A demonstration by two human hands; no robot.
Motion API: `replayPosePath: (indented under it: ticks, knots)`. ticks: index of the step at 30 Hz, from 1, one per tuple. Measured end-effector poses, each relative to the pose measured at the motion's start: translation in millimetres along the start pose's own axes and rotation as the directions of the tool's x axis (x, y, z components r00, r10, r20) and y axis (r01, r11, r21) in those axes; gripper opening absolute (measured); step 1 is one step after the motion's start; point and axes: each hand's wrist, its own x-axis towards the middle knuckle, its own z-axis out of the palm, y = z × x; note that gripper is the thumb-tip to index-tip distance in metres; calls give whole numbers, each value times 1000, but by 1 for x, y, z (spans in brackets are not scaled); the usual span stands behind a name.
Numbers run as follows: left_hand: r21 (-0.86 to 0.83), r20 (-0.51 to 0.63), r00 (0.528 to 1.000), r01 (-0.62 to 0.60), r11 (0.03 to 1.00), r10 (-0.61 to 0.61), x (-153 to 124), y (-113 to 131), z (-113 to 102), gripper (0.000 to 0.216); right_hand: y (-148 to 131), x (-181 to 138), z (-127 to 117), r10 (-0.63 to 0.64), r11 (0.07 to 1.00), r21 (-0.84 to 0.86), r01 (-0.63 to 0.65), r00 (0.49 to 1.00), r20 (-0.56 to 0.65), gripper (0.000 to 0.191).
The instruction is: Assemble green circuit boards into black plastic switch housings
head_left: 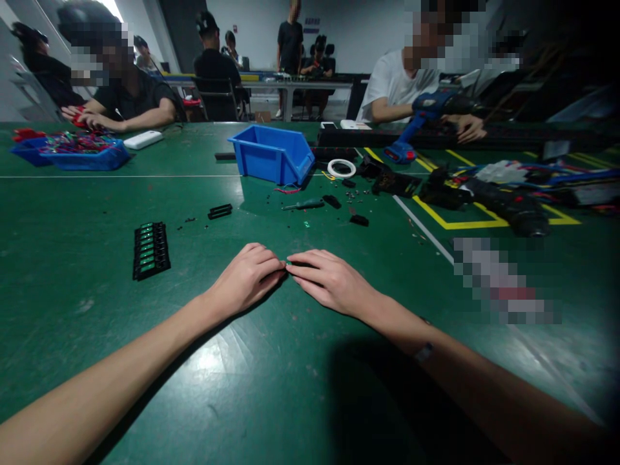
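My left hand point(252, 272) and my right hand point(330, 276) meet at their fingertips, low over the green table point(232, 381). Both are closed in a pinch around a tiny dark and green piece point(287, 263), mostly hidden by the fingers, so its kind cannot be made out. To the left lies a black rack point(151, 250) with a row of green strips in it. Beyond my hands are a small black rectangular frame point(219, 211), a screwdriver point(304, 204) with a green handle, and a small black part point(359, 220).
A blue bin point(272, 155) stands ahead, beside a white ring point(341, 168) and scattered screws. On the right lie a blue cordless drill point(416, 119), a dark power tool point(513, 205) and cables. Blue trays of wires point(84, 150) sit far left. Co-workers sit across the table.
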Motion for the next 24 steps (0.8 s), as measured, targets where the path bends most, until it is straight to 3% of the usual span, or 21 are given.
replayPosePath:
  ticks: [24]
  knots:
    - [91,-10,999,-30,995,31,-1,0,-1,15,2,2,0,-30,999,37,30,1000,5,29]
